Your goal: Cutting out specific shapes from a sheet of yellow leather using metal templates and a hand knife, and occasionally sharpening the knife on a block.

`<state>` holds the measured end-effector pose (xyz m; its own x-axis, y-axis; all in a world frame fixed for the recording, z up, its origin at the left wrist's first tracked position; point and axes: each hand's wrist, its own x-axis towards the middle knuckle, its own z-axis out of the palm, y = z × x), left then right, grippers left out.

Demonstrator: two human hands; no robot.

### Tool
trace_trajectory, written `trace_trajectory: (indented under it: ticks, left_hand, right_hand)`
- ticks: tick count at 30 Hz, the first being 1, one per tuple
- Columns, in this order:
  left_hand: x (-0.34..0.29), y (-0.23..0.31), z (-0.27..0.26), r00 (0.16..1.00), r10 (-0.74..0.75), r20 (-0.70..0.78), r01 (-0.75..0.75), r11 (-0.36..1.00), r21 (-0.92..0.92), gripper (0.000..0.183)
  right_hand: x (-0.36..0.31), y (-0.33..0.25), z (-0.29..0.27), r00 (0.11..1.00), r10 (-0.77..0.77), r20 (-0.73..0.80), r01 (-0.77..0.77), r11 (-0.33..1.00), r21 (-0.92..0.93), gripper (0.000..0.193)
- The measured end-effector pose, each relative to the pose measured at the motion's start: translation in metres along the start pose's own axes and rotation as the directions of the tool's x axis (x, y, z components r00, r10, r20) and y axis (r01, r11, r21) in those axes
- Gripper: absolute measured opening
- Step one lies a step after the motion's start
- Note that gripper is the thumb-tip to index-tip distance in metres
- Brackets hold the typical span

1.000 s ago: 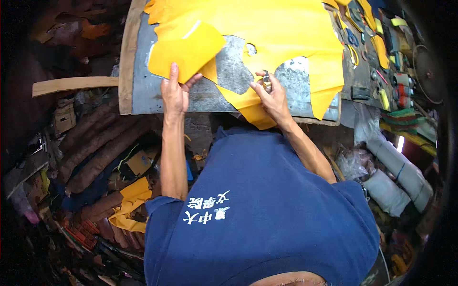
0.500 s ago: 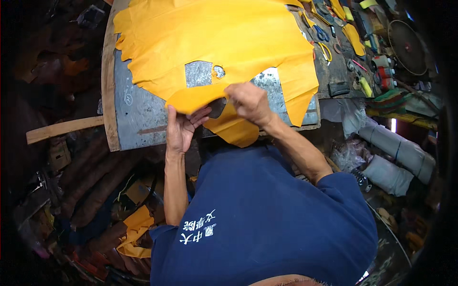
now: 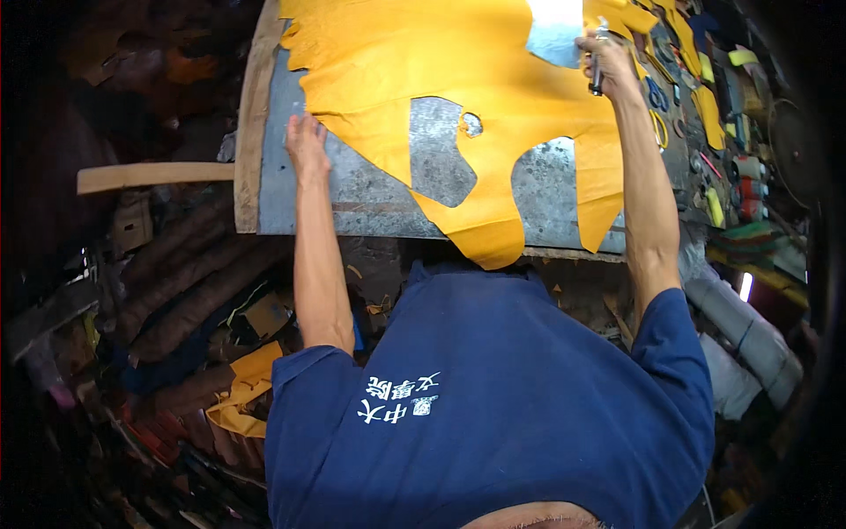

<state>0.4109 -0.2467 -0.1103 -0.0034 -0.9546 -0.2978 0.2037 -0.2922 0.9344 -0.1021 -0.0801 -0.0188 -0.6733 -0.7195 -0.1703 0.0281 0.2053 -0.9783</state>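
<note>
A large yellow leather hide point(image 3: 493, 159) with cut-out openings lies across the grey metal-topped table point(image 3: 379, 220). At the hide's left corner is my left hand point(image 3: 307, 150), its fingers bent together on the leather edge; the fingertips are small and slightly blurred. My right hand point(image 3: 615, 66) is farther away, near the hide's right side, closed around a short dark-handled tool point(image 3: 597, 75) with shiny metal at its upper end. Beside that hand, a pale, bright patch of tabletop point(image 3: 557, 35) shows through the hide.
Blue-handled scissors point(image 3: 654, 94) and yellow-handled scissors point(image 3: 659, 130) lie right of the hide, among leather scraps and bottles. A wooden strip point(image 3: 159, 178) juts out from the table's left edge. Rolled material point(image 3: 749, 317) stands at right; a yellow leather offcut point(image 3: 247, 388) lies lower left.
Both hands have left the lifted flap, which now lies flat. My left hand has moved to the hide's left corner. My right hand has reached far right and now holds the dark-handled tool.
</note>
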Motion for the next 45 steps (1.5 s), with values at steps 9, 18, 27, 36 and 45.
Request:
trace_trajectory:
  ticks: [9, 18, 27, 36, 45]
  left_hand:
    - [0.004, 0.024, 0.006, 0.969, -0.214, 0.126, 0.155, 0.919, 0.363, 0.059]
    - [-0.017, 0.025, 0.005, 0.987, -0.068, 0.144, -0.040, 0.772, 0.635, 0.101]
    - [-0.028, 0.032, -0.005, 0.990, -0.105, 0.097, 0.005, 0.703, 0.712, 0.102]
    - [-0.036, 0.025, -0.053, 0.990, -0.111, 0.092, 0.011, 0.695, 0.719, 0.103]
    - [-0.074, 0.047, -0.035, 0.977, 0.161, 0.140, -0.159, 0.111, 0.981, 0.085]
  right_hand:
    - [-0.099, 0.085, -0.066, 0.954, -0.179, -0.240, -0.145, 0.425, -0.894, 0.053]
    - [-0.128, 0.080, -0.092, 0.942, 0.003, -0.336, -0.297, 0.476, -0.828, 0.057]
    - [-0.144, 0.081, -0.091, 0.885, -0.167, -0.434, -0.325, 0.445, -0.834, 0.040]
    - [-0.219, 0.070, -0.096, 0.906, 0.127, -0.404, -0.405, 0.538, -0.739, 0.035]
    - [-0.189, 0.037, -0.034, 0.942, -0.184, -0.280, -0.150, 0.516, -0.843, 0.045]
